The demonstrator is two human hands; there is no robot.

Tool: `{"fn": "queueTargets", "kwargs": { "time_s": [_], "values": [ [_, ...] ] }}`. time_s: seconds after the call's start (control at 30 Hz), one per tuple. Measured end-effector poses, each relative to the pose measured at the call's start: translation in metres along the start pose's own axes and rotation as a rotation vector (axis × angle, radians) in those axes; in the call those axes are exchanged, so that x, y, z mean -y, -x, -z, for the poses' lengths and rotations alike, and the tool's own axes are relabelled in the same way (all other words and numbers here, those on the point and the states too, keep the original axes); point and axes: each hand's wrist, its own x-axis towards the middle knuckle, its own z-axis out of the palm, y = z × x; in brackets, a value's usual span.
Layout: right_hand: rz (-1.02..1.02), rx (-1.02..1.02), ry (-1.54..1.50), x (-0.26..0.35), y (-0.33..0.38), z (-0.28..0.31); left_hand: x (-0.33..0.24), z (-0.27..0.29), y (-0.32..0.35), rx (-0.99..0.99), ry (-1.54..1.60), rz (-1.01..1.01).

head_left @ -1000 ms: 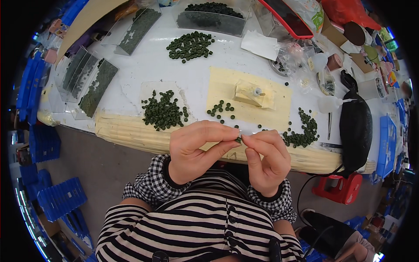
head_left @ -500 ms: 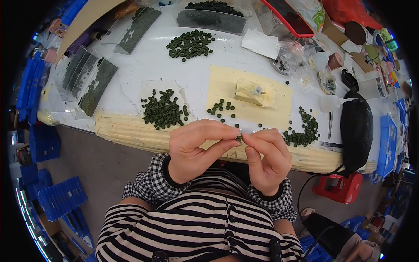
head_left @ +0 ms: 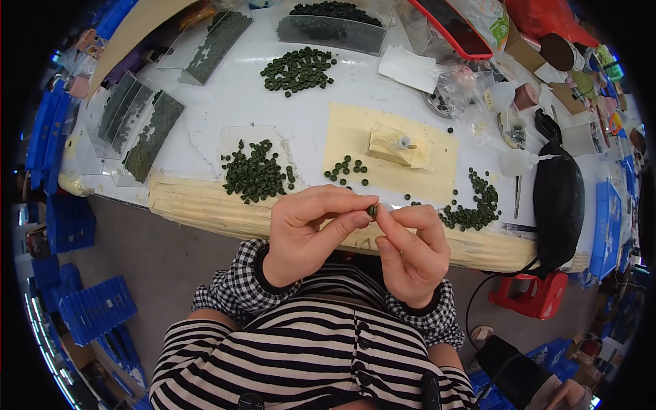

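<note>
A small dark green round piece [head_left: 372, 210] is pinched between the thumb and index finger of my left hand [head_left: 301, 236]. My right hand [head_left: 415, 253] has its fingers curled, and its index fingertip presses against the same piece from the right. Both hands are above the padded front edge of the table [head_left: 205, 199]. Just beyond them, a few loose green pieces [head_left: 346, 167] lie by a yellow sheet [head_left: 345, 126] bearing a wrapped block [head_left: 400, 145] with a small peg. Piles of like pieces sit to the left [head_left: 254, 172] and right [head_left: 482, 205].
Another pile of green pieces [head_left: 298, 70] lies farther back, near clear trays [head_left: 329, 34] of them. At the right are a black bag-like object [head_left: 559, 198], tweezers [head_left: 517, 197] and a white squeeze bottle [head_left: 517, 162]. A red-framed phone [head_left: 456, 26] leans at the back. A red stool [head_left: 529, 294] stands below.
The green piece now shows more clearly, turned between my fingertips. My right hand has shifted slightly left and its thumb has dropped a little. My left hand has moved slightly right.
</note>
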Motion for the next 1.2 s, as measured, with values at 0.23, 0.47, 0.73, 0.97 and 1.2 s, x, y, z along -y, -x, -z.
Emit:
{"fn": "queueTargets", "kwargs": {
  "time_s": [0.23,0.47,0.73,0.97,1.2],
  "values": [
    [0.035,0.01,0.036,0.0,0.0,-0.001,0.005,-0.004,0.003,-0.093,0.042,-0.069],
    [0.038,0.015,0.035,0.001,0.0,-0.002,0.002,-0.003,0.001,-0.083,-0.124,-0.161],
    [0.011,0.026,-0.048,0.0,0.001,-0.001,0.002,0.002,-0.002,-0.021,-0.109,-0.193],
    [-0.046,0.026,-0.086,0.001,0.002,-0.002,0.003,0.006,-0.004,0.003,-0.198,-0.233],
    [-0.103,0.029,-0.127,0.001,0.002,-0.001,0.007,0.005,-0.004,0.008,-0.133,-0.185]
  ]
}}
